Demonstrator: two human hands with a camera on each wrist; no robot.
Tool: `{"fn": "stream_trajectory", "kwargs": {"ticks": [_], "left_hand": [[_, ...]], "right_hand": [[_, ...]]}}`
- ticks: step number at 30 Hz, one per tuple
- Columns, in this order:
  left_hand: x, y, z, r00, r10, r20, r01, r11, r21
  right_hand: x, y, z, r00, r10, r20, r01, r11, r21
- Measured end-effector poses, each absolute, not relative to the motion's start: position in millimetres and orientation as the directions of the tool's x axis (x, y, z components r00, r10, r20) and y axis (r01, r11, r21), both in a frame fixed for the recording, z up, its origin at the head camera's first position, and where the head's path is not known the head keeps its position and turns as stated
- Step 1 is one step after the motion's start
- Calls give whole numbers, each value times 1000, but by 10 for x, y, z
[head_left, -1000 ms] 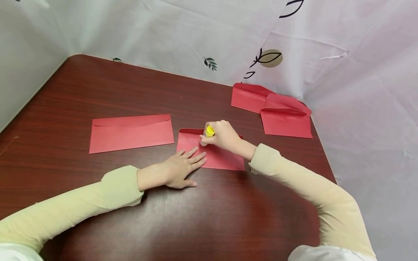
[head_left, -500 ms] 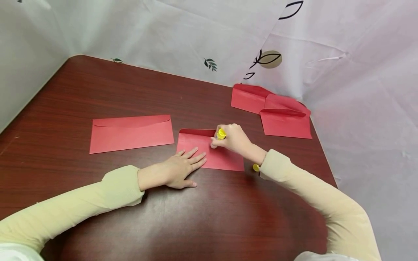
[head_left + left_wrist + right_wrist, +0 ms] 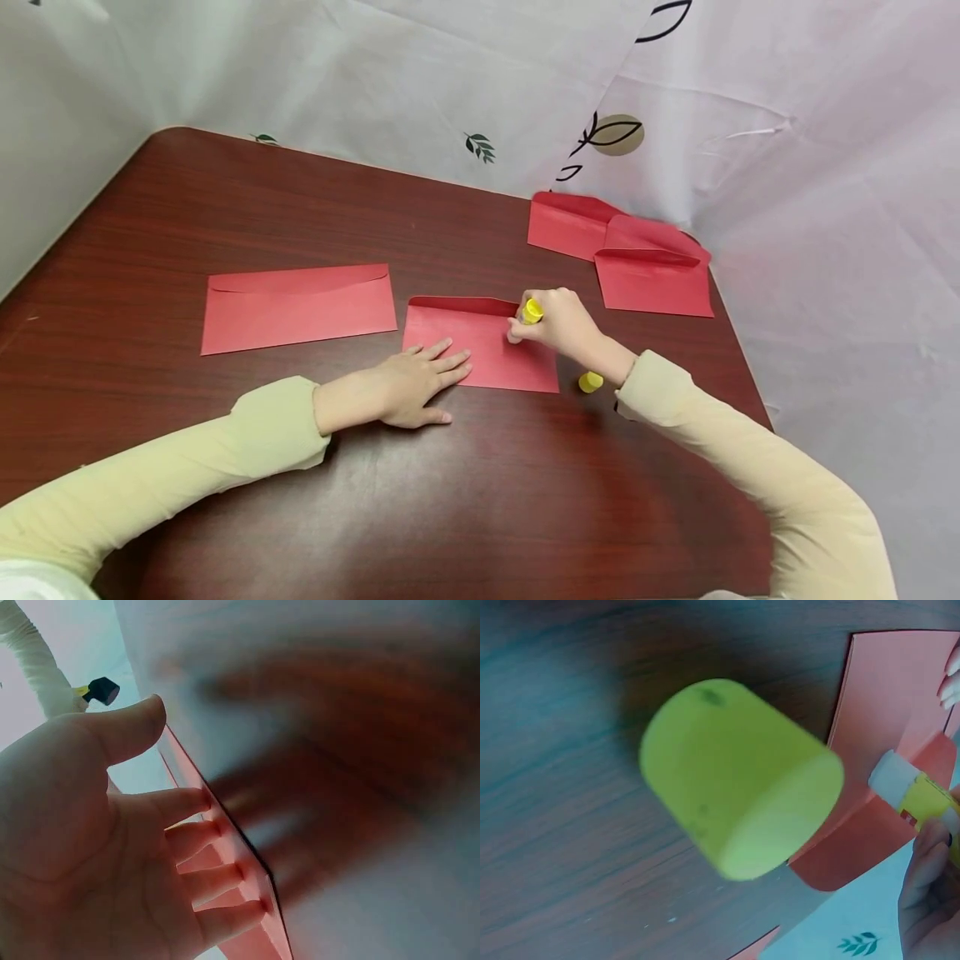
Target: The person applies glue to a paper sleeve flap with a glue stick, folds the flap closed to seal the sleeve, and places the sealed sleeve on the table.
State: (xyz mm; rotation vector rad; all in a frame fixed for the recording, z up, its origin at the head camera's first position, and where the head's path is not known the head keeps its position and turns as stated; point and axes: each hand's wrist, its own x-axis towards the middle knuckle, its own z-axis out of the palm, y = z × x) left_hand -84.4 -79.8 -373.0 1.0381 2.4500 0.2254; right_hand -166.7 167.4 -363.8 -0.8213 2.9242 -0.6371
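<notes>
A red envelope (image 3: 487,342) lies on the table with its flap raised at the far side. My left hand (image 3: 416,383) rests flat with spread fingers on the envelope's near left part; the left wrist view shows its fingertips (image 3: 251,906) over the edge. In my right hand (image 3: 562,321) I grip a glue stick (image 3: 531,312), yellow and white, tilted with its white end on the envelope near the flap fold. The right wrist view shows the glue stick (image 3: 896,784) against the paper. The yellow cap (image 3: 590,382) lies on the table just right of the envelope, under my right wrist.
Another red envelope (image 3: 300,308) lies to the left, flap folded down. Several red envelopes (image 3: 652,279) with raised flaps overlap at the table's back right corner. A white patterned curtain (image 3: 375,92) hangs along the back and sides of the brown table (image 3: 420,508).
My right hand has slid the glue stick rightward along the envelope below the flap, and the yellow cap has come into sight from behind the arm. My left hand stays in place.
</notes>
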Motion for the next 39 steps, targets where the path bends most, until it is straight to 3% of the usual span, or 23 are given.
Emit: {"fn": "stream_trajectory", "kwargs": {"ticks": [9, 13, 16, 19, 22, 27, 33, 39], "left_hand": [[-920, -815, -3642, -612, 730, -304, 636, 683, 359], [-946, -806, -3665, -597, 756, -269, 664, 654, 363], [-978, -790, -3670, -599, 774, -204, 695, 629, 347], [-1036, -752, -3656, -611, 780, -132, 718, 617, 323], [-1124, -727, -3649, -611, 785, -103, 731, 609, 307], [-1298, -757, -3613, -591, 801, -97, 745, 588, 316], [-1472, -752, -3602, -692, 721, 42, 705, 662, 254], [-1550, -722, -3612, -716, 697, -37, 663, 696, 276]], "right_hand": [[-1652, 1917, -3644, -890, -452, 58, -433, 801, -414], [-1608, 2070, -3666, -904, -427, 26, -386, 790, -476], [-1620, 2174, -3620, -911, -403, -92, -274, 755, -595], [-1676, 2250, -3507, -894, -386, -226, -119, 693, -711], [-1763, 2297, -3452, -883, -374, -283, -10, 619, -785], [-1879, 2235, -3502, -879, -360, -312, 109, 484, -868], [-1974, 2015, -3561, -855, -411, -315, 230, 244, -942], [-2083, 1778, -3617, -865, -404, -300, 256, 160, -953]]}}
